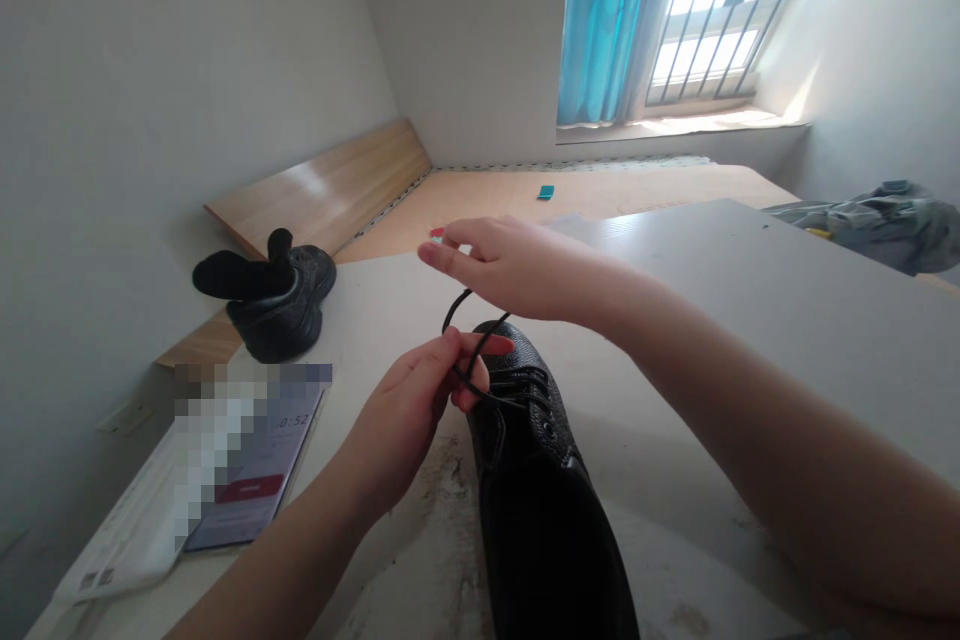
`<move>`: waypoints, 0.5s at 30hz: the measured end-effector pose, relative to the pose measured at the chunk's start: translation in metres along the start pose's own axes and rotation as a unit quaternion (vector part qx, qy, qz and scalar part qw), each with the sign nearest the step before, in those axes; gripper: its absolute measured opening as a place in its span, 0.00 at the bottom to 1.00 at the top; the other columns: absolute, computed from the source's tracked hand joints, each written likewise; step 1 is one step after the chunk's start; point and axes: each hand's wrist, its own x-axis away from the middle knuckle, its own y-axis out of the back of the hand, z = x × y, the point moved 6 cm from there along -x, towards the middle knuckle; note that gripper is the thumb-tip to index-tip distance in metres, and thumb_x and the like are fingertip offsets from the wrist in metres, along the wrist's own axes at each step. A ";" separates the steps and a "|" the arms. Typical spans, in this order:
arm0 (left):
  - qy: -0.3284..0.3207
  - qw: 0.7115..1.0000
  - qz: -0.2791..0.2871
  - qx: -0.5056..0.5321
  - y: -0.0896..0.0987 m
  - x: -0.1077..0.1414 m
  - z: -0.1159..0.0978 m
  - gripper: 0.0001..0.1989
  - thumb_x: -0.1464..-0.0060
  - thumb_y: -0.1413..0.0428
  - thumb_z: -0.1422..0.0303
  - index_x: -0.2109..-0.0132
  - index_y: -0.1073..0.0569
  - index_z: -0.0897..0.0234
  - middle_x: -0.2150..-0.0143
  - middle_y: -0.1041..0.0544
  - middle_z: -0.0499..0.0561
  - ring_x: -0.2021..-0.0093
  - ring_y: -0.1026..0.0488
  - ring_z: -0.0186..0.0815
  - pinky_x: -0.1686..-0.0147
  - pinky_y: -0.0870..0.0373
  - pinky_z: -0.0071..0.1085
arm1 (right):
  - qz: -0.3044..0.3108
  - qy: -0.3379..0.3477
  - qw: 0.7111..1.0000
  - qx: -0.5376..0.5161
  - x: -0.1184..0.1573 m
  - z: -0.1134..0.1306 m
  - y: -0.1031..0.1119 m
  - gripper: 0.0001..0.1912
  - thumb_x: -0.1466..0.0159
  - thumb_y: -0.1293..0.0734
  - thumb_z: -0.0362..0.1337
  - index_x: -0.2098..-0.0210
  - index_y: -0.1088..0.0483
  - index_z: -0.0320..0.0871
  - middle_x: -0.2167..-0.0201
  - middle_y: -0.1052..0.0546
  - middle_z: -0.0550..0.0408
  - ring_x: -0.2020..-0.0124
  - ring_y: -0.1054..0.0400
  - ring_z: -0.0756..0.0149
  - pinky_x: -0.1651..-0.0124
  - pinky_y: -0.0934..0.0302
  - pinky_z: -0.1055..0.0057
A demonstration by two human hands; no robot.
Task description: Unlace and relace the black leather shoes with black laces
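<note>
A black leather lace-up shoe [551, 430] lies in front of me, its toe pointing away. Beside its laced front, my left hand [427, 390] is closed on the black shoelace [491, 330], pinching it between thumb and fingers. From that pinch the lace curves upward in a loop, and its top passes out of sight behind my right hand [495, 260]. That hand is held above the toe, thumb and forefinger stretched out and apart; its other fingers are partly hidden. A second black shoe [289, 305], with a black sock [244, 275] on it, stands at the left.
A phone [262, 470] lies beside a white packet [135, 530] at the left of the white tabletop [675, 480]. Farther back are a small teal piece [546, 192] and a wooden board [322, 180] leaning on the wall. Grey clothes [885, 220] lie at the right.
</note>
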 end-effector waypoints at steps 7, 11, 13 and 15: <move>-0.007 0.983 -0.002 0.182 0.002 -0.006 -0.003 0.12 0.47 0.35 0.62 0.63 0.18 0.68 0.74 0.25 0.47 0.75 0.37 0.24 0.71 0.36 0.19 | 0.209 -0.056 0.967 0.136 0.035 -0.013 0.011 0.27 0.36 0.36 0.57 0.82 0.33 0.43 0.85 0.34 0.57 0.85 0.49 0.73 0.75 0.57 0.65; -0.012 0.977 0.004 0.211 -0.001 -0.005 -0.006 0.11 0.47 0.35 0.63 0.63 0.18 0.68 0.73 0.23 0.48 0.74 0.31 0.26 0.70 0.31 0.20 | 0.314 -0.011 0.948 0.047 0.040 -0.004 -0.003 0.19 0.37 0.33 0.44 0.81 0.32 0.43 0.86 0.34 0.60 0.86 0.46 0.74 0.77 0.55 0.67; -0.019 0.978 0.001 0.210 -0.001 -0.004 -0.008 0.11 0.44 0.37 0.62 0.64 0.19 0.67 0.73 0.22 0.49 0.73 0.28 0.28 0.69 0.29 0.21 | 0.361 -0.016 0.932 0.019 0.041 -0.003 -0.012 0.16 0.36 0.35 0.41 0.80 0.32 0.43 0.84 0.28 0.60 0.84 0.38 0.72 0.76 0.50 0.69; -0.030 0.980 -0.006 0.199 0.000 -0.003 -0.010 0.13 0.40 0.41 0.61 0.65 0.20 0.66 0.74 0.21 0.50 0.72 0.26 0.30 0.69 0.28 0.23 | 0.371 -0.034 0.928 0.023 0.039 -0.004 -0.017 0.17 0.36 0.37 0.40 0.80 0.32 0.43 0.83 0.25 0.58 0.82 0.33 0.69 0.75 0.46 0.69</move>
